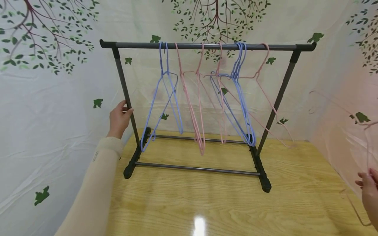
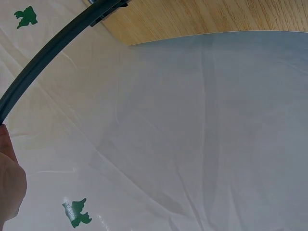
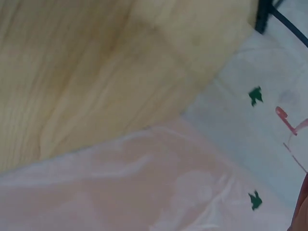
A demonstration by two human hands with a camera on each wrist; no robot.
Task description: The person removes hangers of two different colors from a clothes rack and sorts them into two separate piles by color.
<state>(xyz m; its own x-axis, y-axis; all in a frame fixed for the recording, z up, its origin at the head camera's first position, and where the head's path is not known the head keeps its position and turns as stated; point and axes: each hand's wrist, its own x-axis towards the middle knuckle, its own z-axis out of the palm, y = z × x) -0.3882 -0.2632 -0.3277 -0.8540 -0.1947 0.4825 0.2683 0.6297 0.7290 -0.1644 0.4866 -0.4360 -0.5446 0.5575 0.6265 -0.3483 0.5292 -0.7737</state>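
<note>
My left hand (image 1: 119, 118) grips the left post (image 1: 122, 78) of a dark metal clothes rack, thumb toward the front. The left wrist view catches part of that hand (image 2: 12, 187) beside the dark post (image 2: 48, 53). Far to the right, my right hand (image 1: 369, 191) holds a pink clothes hanger (image 1: 367, 127), blurred and partly cut off by the frame. A pink end of the hanger (image 3: 286, 120) shows at the right wrist view's edge. From the rack's top bar (image 1: 136, 45) hang blue hangers (image 1: 152, 105), pink hangers (image 1: 189, 108) and a blue cluster (image 1: 243, 105).
The rack stands on a wood-grain table (image 1: 189, 203), its black right foot (image 1: 264, 182) toward the front. A lower crossbar (image 1: 195, 168) joins the feet. Pale cloth (image 1: 59, 108) with leaf prints surrounds the table. One pink hanger (image 1: 267, 95) hangs near the right post (image 1: 280, 95).
</note>
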